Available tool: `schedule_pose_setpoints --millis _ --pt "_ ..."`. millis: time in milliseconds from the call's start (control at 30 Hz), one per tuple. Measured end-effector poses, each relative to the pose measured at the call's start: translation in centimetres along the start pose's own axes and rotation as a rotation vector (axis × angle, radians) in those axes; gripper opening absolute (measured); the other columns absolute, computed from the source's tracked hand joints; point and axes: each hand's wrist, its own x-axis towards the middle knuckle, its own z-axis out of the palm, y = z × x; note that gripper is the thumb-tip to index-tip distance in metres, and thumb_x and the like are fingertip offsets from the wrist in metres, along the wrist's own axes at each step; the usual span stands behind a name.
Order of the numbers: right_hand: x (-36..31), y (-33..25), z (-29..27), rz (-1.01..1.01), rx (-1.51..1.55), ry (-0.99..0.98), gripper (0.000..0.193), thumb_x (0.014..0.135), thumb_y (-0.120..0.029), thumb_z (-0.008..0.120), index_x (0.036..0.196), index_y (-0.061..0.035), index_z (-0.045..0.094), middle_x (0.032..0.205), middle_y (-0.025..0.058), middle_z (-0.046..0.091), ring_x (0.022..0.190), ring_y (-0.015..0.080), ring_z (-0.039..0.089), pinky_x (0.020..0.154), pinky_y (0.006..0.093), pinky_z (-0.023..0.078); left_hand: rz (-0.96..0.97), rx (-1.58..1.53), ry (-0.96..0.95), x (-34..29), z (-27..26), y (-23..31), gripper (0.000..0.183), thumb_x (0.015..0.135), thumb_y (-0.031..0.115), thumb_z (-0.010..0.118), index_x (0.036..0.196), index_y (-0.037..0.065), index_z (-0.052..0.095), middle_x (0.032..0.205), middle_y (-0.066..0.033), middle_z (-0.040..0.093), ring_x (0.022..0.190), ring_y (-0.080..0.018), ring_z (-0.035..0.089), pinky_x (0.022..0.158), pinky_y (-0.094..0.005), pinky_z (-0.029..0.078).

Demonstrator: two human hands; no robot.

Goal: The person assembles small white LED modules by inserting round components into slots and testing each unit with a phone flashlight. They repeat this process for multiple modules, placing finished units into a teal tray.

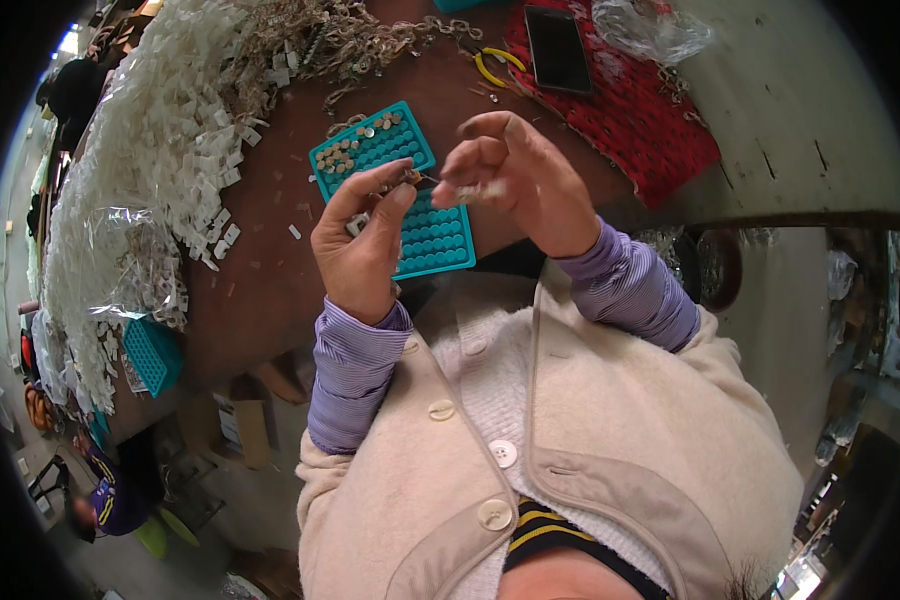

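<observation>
Over the teal tray, my two hands are close together. My left hand is closed, its thumb and forefinger pinching a small gold-coloured metal piece; a white bit also shows against its palm. To its right, my right hand has its thumb and forefinger bent toward the piece, and the other fingers are curled loosely. A thin pale line spans the gap between the hands. Something small and whitish lies at the right fingers, smeared by motion. Round gold pieces sit in the tray's far panel, partly hidden by my hands.
A big heap of white tags covers the table's left side, with chains behind. Yellow-handled pliers, a black phone and red cloth lie at the far right. A teal rack stands lower left.
</observation>
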Motion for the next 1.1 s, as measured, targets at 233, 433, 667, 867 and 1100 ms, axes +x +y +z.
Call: schedule_pose_setpoints --millis 233,433,667,867,1100 --pt "-0.5 0.1 1.9 -0.158 -0.727 -0.033 0.023 0.086 0.012 0.077 0.094 -0.0014 0.061 0.102 0.0074 0.066 0.086 0.0150 0.065 0.082 0.0305 0.054 0.199 0.234 0.087 -1.5 -0.7 0.7 0.024 0.093 0.002 0.079 0.117 0.005 0.077 0.094 0.0003 0.074 0.088 -0.0060 0.064 0.079 -0.0234 0.047" --pt "0.6 -1.7 0.9 -0.493 -1.320 -0.130 0.021 0.080 0.003 0.082 0.091 -0.0040 0.066 0.086 0.0079 0.065 0.081 0.0258 0.067 0.084 0.0380 0.055 0.280 0.411 -0.038 -0.8 -0.8 0.5 0.024 0.093 -0.001 0.078 0.117 0.004 0.077 0.101 -0.0046 0.077 0.091 -0.0094 0.068 0.078 -0.0242 0.048" --pt "2.3 -0.6 0.7 -0.652 -1.563 -0.152 0.012 0.081 -0.005 0.078 0.085 -0.0059 0.066 0.099 0.0079 0.068 0.103 0.0285 0.070 0.099 0.0464 0.053 0.266 0.509 -0.200 1.3 -1.2 0.4 0.029 0.092 -0.005 0.077 0.119 0.004 0.079 0.100 -0.0051 0.075 0.088 -0.0111 0.067 0.073 -0.0255 0.049" --pt "2.7 -1.2 -0.2 -0.594 -1.762 -0.070 0.010 0.083 0.000 0.071 0.088 -0.0058 0.065 0.110 0.0085 0.068 0.119 0.0295 0.065 0.118 0.0559 0.040 0.230 0.892 0.089 10.8 -10.6 1.3 0.030 0.097 0.018 0.078 0.124 0.006 0.074 0.100 -0.0116 0.075 0.092 -0.0214 0.072 0.077 -0.0345 0.056" --pt "3.0 1.8 -0.3 -0.425 -1.301 -0.109 0.010 0.095 0.007 0.066 0.102 0.0022 0.061 0.086 0.0156 0.063 0.071 0.0265 0.062 0.063 0.0351 0.049 -0.021 1.845 0.372 21.0 -17.7 -2.1 0.045 0.095 0.049 0.074 0.113 0.007 0.070 0.114 -0.0177 0.075 0.107 -0.0403 0.072 0.089 -0.0501 0.057"
